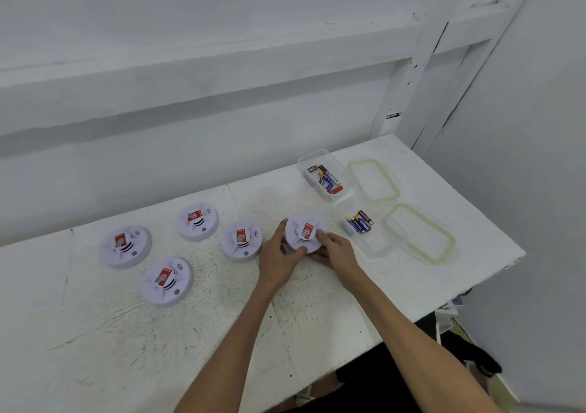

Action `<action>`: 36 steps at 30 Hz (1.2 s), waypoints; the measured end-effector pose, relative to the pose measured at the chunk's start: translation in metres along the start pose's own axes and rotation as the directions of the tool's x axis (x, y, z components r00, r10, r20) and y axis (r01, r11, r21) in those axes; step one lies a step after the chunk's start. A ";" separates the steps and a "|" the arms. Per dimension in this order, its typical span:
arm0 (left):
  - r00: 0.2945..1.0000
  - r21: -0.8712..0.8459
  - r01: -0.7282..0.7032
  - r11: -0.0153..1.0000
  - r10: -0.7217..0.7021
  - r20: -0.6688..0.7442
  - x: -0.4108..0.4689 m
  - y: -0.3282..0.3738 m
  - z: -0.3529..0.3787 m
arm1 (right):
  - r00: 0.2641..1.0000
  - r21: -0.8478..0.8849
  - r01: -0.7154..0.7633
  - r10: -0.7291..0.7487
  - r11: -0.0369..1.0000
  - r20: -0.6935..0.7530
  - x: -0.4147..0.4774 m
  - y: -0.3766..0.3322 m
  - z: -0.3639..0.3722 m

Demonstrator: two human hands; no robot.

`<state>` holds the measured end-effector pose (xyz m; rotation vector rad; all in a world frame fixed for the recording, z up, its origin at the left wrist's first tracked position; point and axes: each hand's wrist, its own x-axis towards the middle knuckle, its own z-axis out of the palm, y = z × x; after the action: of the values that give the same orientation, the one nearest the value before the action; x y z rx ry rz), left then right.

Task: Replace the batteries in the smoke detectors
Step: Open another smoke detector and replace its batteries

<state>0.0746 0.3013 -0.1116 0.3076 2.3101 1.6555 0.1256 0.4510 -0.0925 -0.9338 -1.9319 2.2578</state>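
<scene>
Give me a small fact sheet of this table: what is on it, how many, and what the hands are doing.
surface: white table
smoke detectors: four round white ones lying untouched
held detector: a fifth, nearest the containers
left hand: grips its left edge
right hand: grips its right side
far container: clear, open, holds loose batteries
near container: clear, open, holds grouped batteries
far lid, near lid: green-rimmed, right of the containers
</scene>
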 end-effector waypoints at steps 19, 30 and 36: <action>1.000 -0.012 -0.012 1.000 0.012 -0.001 -0.004 0.006 -0.001 | 1.000 -0.022 -0.010 0.010 1.000 -0.018 -0.001 -0.003 0.001; 1.000 -0.020 -0.011 1.000 0.012 0.016 -0.006 0.004 -0.002 | 0.999 -0.005 -0.020 0.020 1.000 -0.033 -0.004 -0.003 0.002; 0.999 -0.071 0.050 0.996 -0.051 -0.008 -0.005 0.005 -0.004 | 1.000 -0.007 -0.015 0.015 1.000 -0.020 -0.008 -0.005 0.004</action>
<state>0.0778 0.2975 -0.1049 0.2245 2.2407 1.7139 0.1291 0.4458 -0.0841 -0.9716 -1.9322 2.2426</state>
